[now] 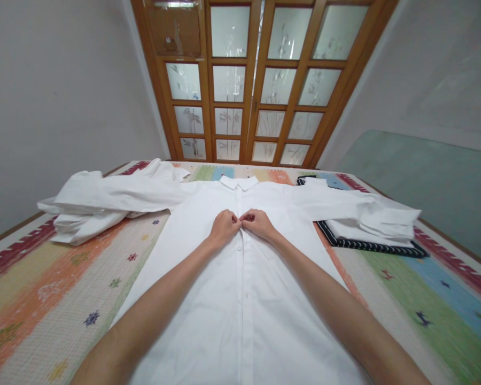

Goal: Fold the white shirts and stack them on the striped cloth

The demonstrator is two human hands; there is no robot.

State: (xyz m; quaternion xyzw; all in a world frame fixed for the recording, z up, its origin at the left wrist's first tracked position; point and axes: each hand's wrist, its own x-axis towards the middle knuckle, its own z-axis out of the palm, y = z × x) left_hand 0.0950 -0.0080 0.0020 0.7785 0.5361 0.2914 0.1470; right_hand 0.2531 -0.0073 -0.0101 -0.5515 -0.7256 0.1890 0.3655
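Note:
A white button-up shirt lies spread face up, its collar at the far end and both sleeves stretched out sideways. My left hand and my right hand meet over the front placket in the upper chest area. Both are closed in a pinch on the placket edges, fingertips almost touching. Whether a button sits between the fingers is hidden. Below the hands the placket edges lie slightly apart, and a small button shows on the left edge.
A striped, patterned cloth covers the table. Crumpled white fabric lies under the left sleeve. Folded white clothing with a black-and-white striped edge lies under the right sleeve. Wooden doors with glass panes stand beyond, with walls at both sides.

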